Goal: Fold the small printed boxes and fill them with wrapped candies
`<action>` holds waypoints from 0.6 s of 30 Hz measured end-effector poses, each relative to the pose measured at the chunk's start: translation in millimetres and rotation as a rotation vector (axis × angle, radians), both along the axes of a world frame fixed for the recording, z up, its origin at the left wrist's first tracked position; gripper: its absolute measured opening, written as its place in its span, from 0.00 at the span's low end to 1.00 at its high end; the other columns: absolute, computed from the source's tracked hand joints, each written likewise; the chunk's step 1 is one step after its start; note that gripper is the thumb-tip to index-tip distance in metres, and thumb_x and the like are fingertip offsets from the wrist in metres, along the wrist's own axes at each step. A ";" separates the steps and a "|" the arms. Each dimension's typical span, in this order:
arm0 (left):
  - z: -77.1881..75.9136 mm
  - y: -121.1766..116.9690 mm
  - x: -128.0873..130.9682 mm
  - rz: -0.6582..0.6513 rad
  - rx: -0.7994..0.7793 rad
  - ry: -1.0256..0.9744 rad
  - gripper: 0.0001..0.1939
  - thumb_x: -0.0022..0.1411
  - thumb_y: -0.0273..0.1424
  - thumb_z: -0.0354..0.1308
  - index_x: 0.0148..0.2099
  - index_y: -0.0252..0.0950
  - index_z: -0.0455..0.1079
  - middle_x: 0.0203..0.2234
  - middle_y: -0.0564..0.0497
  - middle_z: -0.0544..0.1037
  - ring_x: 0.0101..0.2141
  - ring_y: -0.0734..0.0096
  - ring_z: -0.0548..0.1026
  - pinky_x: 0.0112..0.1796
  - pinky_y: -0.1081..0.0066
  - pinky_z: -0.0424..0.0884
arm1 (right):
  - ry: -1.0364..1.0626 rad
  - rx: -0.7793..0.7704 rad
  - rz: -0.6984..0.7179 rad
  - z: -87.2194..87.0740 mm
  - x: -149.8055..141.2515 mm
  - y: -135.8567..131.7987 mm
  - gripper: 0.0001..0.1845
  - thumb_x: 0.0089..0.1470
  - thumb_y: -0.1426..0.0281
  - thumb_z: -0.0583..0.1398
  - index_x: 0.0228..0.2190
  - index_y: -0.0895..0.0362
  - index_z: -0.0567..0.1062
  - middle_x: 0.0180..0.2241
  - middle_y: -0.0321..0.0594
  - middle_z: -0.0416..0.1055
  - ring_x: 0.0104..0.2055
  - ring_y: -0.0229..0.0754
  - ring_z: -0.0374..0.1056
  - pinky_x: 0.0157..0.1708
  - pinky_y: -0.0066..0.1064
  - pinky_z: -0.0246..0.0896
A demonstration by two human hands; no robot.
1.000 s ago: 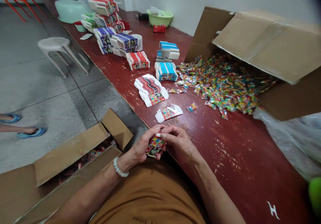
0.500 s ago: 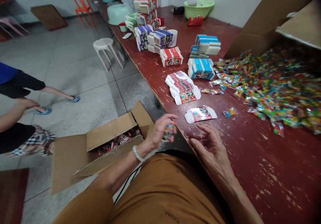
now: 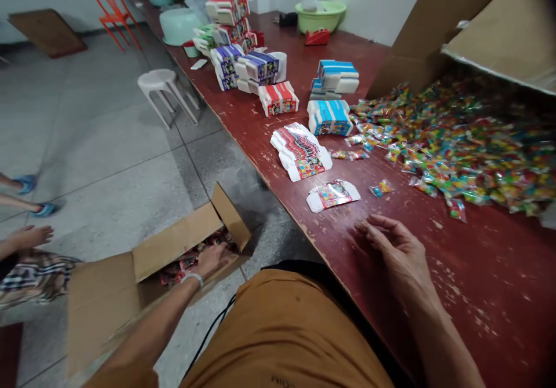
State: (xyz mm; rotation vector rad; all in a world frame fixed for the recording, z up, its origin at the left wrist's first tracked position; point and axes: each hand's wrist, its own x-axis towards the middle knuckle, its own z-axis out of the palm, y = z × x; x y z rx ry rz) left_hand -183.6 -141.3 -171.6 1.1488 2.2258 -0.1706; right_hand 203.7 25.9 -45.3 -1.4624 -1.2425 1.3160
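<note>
My left hand (image 3: 211,260), with a pale bead bracelet at its wrist, is down inside an open cardboard carton (image 3: 178,243) on the floor. Small red printed packs (image 3: 185,267) fill the carton around it; its fingers are partly hidden, so whether it holds anything is unclear. Over the table's front part is my right hand (image 3: 397,246), fingers apart and slightly blurred, with nothing visible in them. Just beyond it lie a small stack of flat printed candy boxes (image 3: 333,194) and one clear candy packet (image 3: 382,189). A fanned stack of flat boxes (image 3: 302,152) sits farther back.
A large heap of candy packets (image 3: 473,150) spills from a tipped carton (image 3: 499,35) on the right. Bundled blue boxes (image 3: 330,117), red boxes (image 3: 278,98) and purple boxes (image 3: 257,66) stand farther back. A white stool (image 3: 158,81) and another person's hand (image 3: 32,236) are at left.
My left hand has gone from beside the table edge, where it held a small printed candy box, down into the carton. My right hand has shifted right over the table. The view has turned slightly.
</note>
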 end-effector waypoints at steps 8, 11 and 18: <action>-19.4 11.7 -10.7 -0.069 0.045 -0.067 0.18 0.67 0.37 0.58 0.56 0.35 0.69 0.52 0.45 0.74 0.48 0.57 0.75 0.46 0.55 0.74 | -0.005 -0.018 0.000 -3.5 1.7 0.3 0.26 0.41 0.54 0.71 0.39 0.56 0.79 0.29 0.40 0.76 0.26 0.39 0.70 0.27 0.30 0.69; -22.6 36.8 -13.7 -0.066 0.055 -0.038 0.19 0.66 0.37 0.59 0.56 0.35 0.69 0.52 0.45 0.74 0.48 0.57 0.75 0.46 0.55 0.75 | -0.032 -0.015 0.003 -4.0 2.8 2.4 0.25 0.41 0.54 0.71 0.39 0.56 0.79 0.28 0.39 0.76 0.26 0.38 0.69 0.26 0.28 0.68; -46.2 114.1 2.5 -0.076 0.095 -0.008 0.19 0.66 0.36 0.59 0.57 0.35 0.68 0.52 0.43 0.73 0.47 0.59 0.75 0.46 0.55 0.75 | -0.110 -0.016 0.006 -11.1 8.8 3.0 0.23 0.43 0.54 0.70 0.39 0.55 0.80 0.30 0.40 0.76 0.28 0.39 0.69 0.29 0.30 0.68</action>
